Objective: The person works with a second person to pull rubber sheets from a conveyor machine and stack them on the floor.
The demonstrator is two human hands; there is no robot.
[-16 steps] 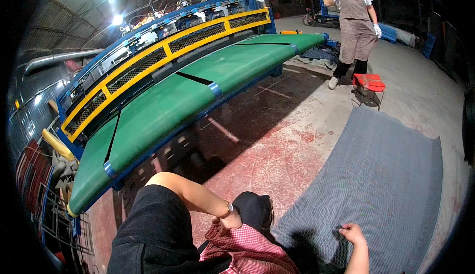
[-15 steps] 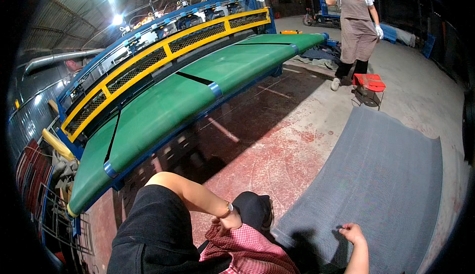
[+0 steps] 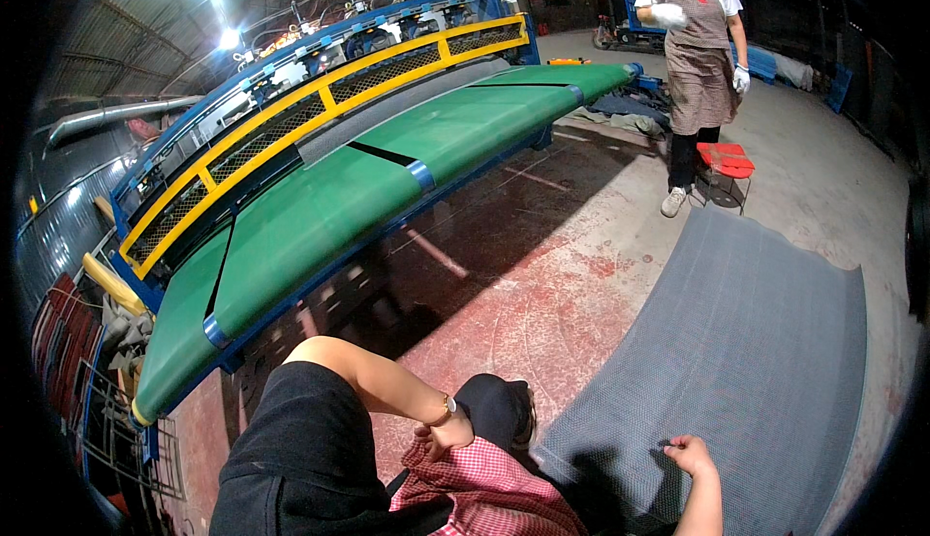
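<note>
My left hand (image 3: 450, 433), below a wristwatch (image 3: 449, 404), is closed and rests in my lap against a red checked cloth (image 3: 484, 488). Whether its curled fingers grip the cloth is hidden. My right hand (image 3: 690, 455) hovers at the lower right with fingertips pinched together. A tiny dark thing (image 3: 667, 446) shows at those tips, too small to name. Behind that hand, a long grey textured sheet (image 3: 746, 342) stretches across the floor. On the far left runs a machine with a green conveyor belt (image 3: 291, 236), and a grey sheet (image 3: 407, 108) shows behind its yellow guard rail (image 3: 327, 100).
A co-worker in an apron (image 3: 699, 71) and white gloves stands at the back right, beside a red-topped stool (image 3: 725, 159). Folded cloth (image 3: 630, 115) lies near the belt's far end. Metal racks (image 3: 107, 449) stand at the left.
The grey sheet has come out from under the machine's guard onto the belt's back edge. The co-worker has shifted nearer and lowered one raised hand to the chest. My hands are unchanged.
</note>
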